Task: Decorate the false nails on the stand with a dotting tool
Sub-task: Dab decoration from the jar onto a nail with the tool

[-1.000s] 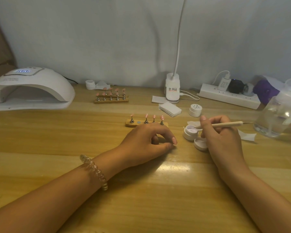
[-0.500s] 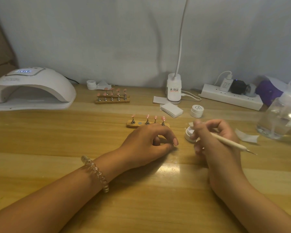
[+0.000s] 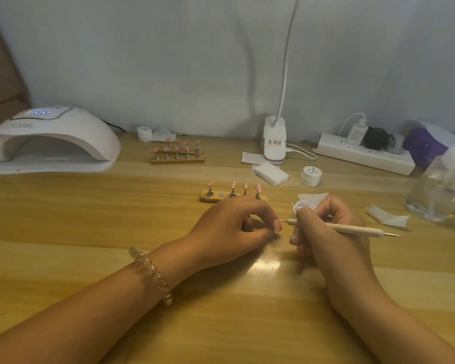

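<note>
White dots (image 3: 258, 187) are seen, in the head view, on the three nails (image 3: 233, 184) at the right of the stand (image 3: 208, 198). The nail at its left end looks plain and one slot (image 3: 221, 195) is bare, so the job is judged over half done. Just in front of the stand, the tool (image 3: 334, 227) is gripped pen-fashion by the right hand (image 3: 331, 232), with its tip set against the curled fingertips of the left hand (image 3: 231, 224); whether a nail is pinched there cannot be told.

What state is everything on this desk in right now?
Nail lamp: display lit.
Near stand: four holders seated, one slot empty.
Near pot: open.
Dotting tool: gripped by right hand, tip toward left hand.
Left hand: fingers curled; what they hold is hidden.
Power strip: chargers plugged in.
</note>
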Demonstrator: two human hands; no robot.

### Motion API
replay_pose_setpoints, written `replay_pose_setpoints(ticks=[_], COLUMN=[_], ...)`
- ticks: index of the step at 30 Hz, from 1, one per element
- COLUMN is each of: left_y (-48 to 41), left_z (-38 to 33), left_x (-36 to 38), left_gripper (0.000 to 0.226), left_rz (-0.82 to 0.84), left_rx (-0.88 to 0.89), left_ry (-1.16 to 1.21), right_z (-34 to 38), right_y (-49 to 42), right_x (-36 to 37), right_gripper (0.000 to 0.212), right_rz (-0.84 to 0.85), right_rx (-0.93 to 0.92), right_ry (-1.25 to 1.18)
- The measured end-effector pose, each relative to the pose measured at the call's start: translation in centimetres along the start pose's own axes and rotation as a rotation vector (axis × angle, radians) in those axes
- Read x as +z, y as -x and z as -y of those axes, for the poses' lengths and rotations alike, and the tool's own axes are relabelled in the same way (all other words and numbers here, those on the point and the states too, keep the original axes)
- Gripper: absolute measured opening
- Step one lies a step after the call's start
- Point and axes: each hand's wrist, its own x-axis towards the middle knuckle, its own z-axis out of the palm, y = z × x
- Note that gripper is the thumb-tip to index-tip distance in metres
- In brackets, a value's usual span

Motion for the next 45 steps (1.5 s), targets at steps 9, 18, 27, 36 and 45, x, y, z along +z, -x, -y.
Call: replay_pose_setpoints(ticks=[9, 18, 27, 36, 45], left_y=[0.0, -0.1, -0.1, -0.1, -0.1], left_z=[0.0, 0.3, 0.3, 0.3, 0.5], left_x=[-0.1, 0.0, 0.0, 0.0, 0.1], left_gripper=[0.012, 0.012, 0.014, 0.011, 0.010], left_rz=[0.004, -0.002, 0.005, 0.007, 0.013], left_rx=[0.007, 0.011, 0.009, 0.007, -0.004], left_ry=[0.003, 0.012, 0.023, 0.024, 0.028], right_z=[-0.1, -0.1, -0.3, -0.5, -0.4], right_y=[-0.1, -0.1, -0.3, -0.2, -1.0], right_x=[0.0, 0.1, 0.1, 0.1, -0.8], right_gripper=[0.018, 0.016, 0.018, 0.017, 0.028], right_rz=[0.017, 0.026, -0.010, 0.008, -0.147], right_rx=[0.003, 0.007, 0.003, -0.015, -0.226], right_ry=[0.028, 0.048, 0.040, 0.042, 0.039])
